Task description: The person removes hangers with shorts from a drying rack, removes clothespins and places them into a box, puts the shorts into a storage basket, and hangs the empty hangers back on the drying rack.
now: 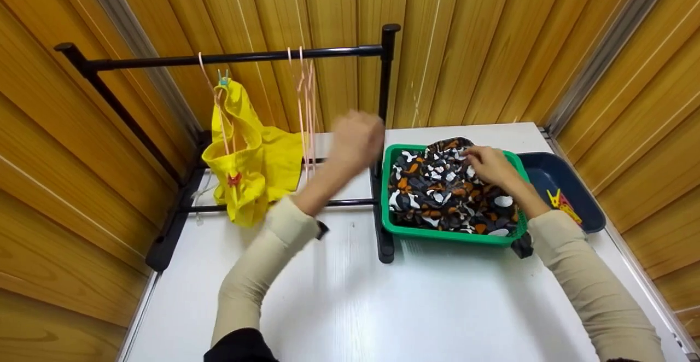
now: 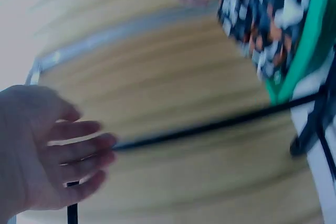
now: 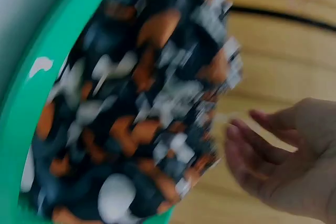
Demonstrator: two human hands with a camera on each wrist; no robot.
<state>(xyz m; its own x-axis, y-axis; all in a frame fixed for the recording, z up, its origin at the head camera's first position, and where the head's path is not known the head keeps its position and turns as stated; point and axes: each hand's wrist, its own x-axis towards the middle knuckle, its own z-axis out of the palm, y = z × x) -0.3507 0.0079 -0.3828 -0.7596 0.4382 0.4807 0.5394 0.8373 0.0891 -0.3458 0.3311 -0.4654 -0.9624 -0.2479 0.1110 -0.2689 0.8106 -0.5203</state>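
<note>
A patterned cloth garment (image 1: 437,192) in black, white and orange lies bunched in a green plastic basket (image 1: 454,237). Over its far right part is my right hand (image 1: 491,166); in the right wrist view that hand (image 3: 289,156) has its fingers loosely bent beside the cloth, with nothing between them. My left hand (image 1: 356,139), blurred in the head view, is raised left of the basket near the rack's right post. The left wrist view shows the same hand (image 2: 63,156) with loosely extended fingers, holding nothing.
A black rack (image 1: 246,57) stands at the left, carrying a yellow garment (image 1: 246,143) on a pink hanger with clothespins, and several bare pink hangers (image 1: 310,116). Right of the basket, a dark blue basin (image 1: 593,211) holds clothespins (image 1: 563,203). Wood-patterned walls surround the white table (image 1: 350,296).
</note>
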